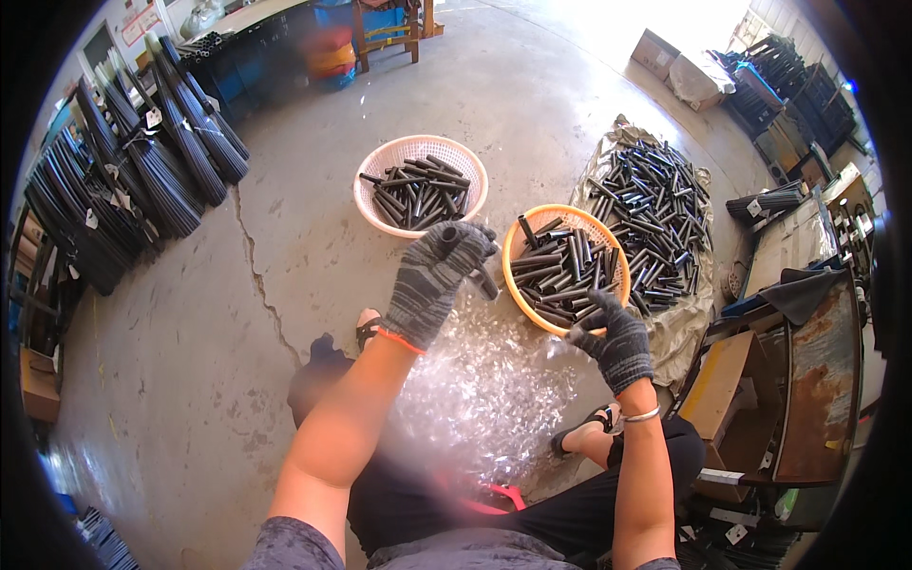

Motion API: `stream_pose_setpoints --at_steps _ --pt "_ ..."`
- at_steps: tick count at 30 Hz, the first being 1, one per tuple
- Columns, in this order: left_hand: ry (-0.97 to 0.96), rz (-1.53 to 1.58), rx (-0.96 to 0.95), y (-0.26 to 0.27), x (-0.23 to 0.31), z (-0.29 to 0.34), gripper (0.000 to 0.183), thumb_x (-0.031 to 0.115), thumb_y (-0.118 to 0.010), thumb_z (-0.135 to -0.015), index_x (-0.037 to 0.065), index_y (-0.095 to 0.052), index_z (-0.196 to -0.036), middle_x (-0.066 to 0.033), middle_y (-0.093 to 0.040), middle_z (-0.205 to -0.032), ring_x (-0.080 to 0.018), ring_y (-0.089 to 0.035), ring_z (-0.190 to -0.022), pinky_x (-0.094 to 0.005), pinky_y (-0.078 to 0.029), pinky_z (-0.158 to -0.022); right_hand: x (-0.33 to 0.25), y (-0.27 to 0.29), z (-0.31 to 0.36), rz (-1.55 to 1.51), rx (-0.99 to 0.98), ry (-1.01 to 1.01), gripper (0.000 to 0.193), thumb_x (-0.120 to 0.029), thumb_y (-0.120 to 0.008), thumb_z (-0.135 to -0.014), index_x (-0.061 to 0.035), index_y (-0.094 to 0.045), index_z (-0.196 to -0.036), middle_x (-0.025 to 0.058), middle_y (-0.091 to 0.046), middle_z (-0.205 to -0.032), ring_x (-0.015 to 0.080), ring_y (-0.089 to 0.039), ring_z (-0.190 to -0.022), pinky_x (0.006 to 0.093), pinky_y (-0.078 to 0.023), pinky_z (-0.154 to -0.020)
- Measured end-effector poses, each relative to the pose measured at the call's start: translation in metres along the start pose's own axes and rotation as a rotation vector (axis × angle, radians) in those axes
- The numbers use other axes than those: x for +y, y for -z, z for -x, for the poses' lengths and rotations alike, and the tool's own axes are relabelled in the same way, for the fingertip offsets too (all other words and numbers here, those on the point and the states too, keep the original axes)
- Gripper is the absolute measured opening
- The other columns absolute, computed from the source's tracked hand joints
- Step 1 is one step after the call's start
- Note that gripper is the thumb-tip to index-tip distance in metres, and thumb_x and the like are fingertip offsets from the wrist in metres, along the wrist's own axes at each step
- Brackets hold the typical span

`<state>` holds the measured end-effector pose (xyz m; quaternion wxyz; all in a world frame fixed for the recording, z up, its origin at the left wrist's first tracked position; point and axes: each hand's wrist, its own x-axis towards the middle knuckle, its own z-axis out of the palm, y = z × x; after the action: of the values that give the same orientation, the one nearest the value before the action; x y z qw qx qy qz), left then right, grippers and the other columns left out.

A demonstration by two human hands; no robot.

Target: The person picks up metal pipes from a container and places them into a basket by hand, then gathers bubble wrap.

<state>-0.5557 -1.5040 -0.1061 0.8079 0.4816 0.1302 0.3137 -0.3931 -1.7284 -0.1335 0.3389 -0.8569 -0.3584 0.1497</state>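
My left hand (439, 277), in a grey-striped knit glove with an orange cuff, is closed round short black tubes (484, 283); one tube end shows at the top of the fist, and another tube sticks out on its right side. My right hand (617, 347), gloved alike, is at the near right rim of an orange basket (514, 278) full of short black tubes. Its fingers are bent together; whatever they hold is not clear. Beyond my left hand stands a pale pink basket (369, 210), partly filled with similar tubes.
Shiny shavings (484, 389) cover the floor between my sandalled feet. A large heap of black tubes (655, 214) lies on a beige cloth (686, 328) at right. Bundled long rods (142, 161) lean at left. An open cardboard box (722, 389) and rusty metal table (817, 408) flank my right side.
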Motion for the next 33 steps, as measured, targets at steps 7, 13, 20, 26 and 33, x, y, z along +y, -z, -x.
stream_pose_setpoints --at_steps 7,13,20,26,33 --pt "-0.037 -0.2 -0.07 -0.005 -0.019 0.006 0.013 0.005 -0.063 -0.085 0.001 -0.063 -0.097 -0.0045 -0.065 -0.095 -0.0112 -0.059 -0.088 -0.026 -0.049 -0.08 -0.105 -0.064 -0.02 -0.004 0.128 0.4 0.04 -0.021 -0.078 -0.069 -0.0063 -0.061 -0.102 0.0102 -0.061 -0.067 0.0191 -0.058 -0.057 0.0315 -0.048 -0.058" --pt "0.119 -0.1 -0.047 0.015 -0.022 0.007 0.022 0.025 -0.059 -0.09 0.003 -0.06 -0.093 -0.0043 -0.064 -0.084 -0.0138 -0.06 -0.081 -0.0278 -0.05 -0.075 -0.09 -0.068 -0.024 -0.466 0.022 0.472 0.008 -0.01 -0.063 -0.084 -0.0029 -0.063 -0.086 0.003 -0.054 -0.054 0.0103 -0.05 -0.048 0.0276 -0.041 -0.045" --pt "0.436 0.187 -0.353 -0.004 -0.024 0.029 0.033 0.033 -0.051 -0.093 0.005 -0.052 -0.11 -0.0103 -0.061 -0.101 -0.0234 -0.061 -0.093 -0.036 -0.05 -0.083 -0.016 -0.076 -0.017 -0.611 -0.029 0.21 0.017 -0.016 -0.055 -0.091 -0.0032 -0.059 -0.08 -0.001 -0.053 -0.061 0.0066 -0.044 -0.05 0.0231 -0.036 -0.046" --pt "0.684 0.509 -0.279 0.005 -0.041 0.03 0.028 0.019 -0.058 -0.089 0.002 -0.048 -0.108 -0.0106 -0.059 -0.093 -0.0248 -0.061 -0.084 -0.039 -0.052 -0.076 0.015 -0.079 -0.027 -0.384 0.211 0.085 0.013 -0.011 -0.059 -0.087 0.0006 -0.063 -0.083 0.0067 -0.06 -0.067 0.013 -0.052 -0.062 0.0277 -0.044 -0.062" --pt "0.415 -0.255 -0.237 0.006 -0.019 0.015 0.031 0.009 -0.065 -0.084 0.002 -0.051 -0.11 -0.009 -0.062 -0.097 -0.0171 -0.06 -0.09 -0.0322 -0.051 -0.079 0.222 -0.055 0.037 0.472 0.024 -0.452 0.042 -0.042 -0.052 -0.087 -0.0052 -0.064 -0.103 0.0169 -0.064 -0.102 0.0348 -0.059 -0.096 0.0447 -0.044 -0.083"
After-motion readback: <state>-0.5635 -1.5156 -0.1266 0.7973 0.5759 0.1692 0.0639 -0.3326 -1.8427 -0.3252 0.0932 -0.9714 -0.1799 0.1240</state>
